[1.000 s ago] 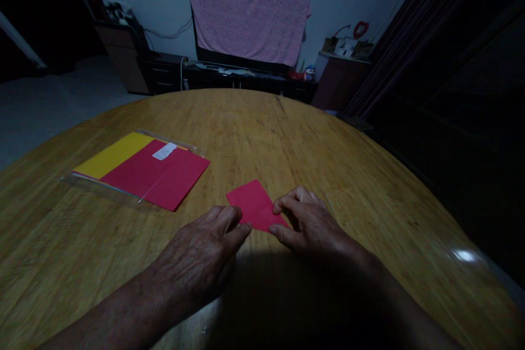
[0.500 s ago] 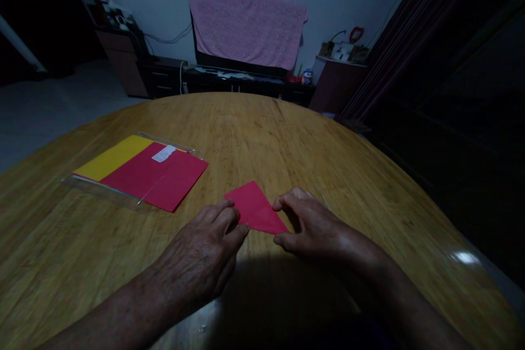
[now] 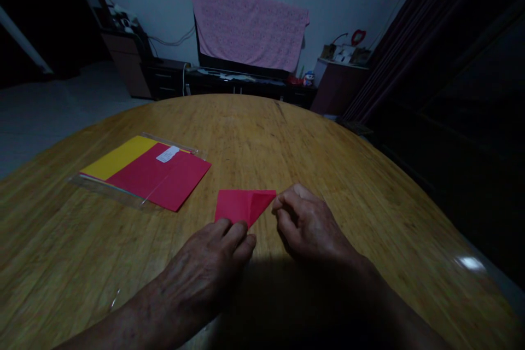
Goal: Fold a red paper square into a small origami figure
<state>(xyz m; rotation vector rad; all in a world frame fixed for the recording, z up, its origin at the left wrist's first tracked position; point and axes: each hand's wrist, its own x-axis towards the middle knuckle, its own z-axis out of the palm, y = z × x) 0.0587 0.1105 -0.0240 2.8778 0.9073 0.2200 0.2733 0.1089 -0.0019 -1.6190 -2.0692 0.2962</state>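
While my left hand (image 3: 208,261) holds the folded red paper (image 3: 232,205), my right hand (image 3: 311,224) sits curled by the paper's right tip — whether pinching it, I cannot tell.

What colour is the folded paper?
The folded paper is pinkish red, best seen in the head view.

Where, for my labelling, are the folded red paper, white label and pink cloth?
Folded red paper (image 3: 238,205), head view: left part.
White label (image 3: 168,153), head view: middle.
Pink cloth (image 3: 250,26), head view: middle.
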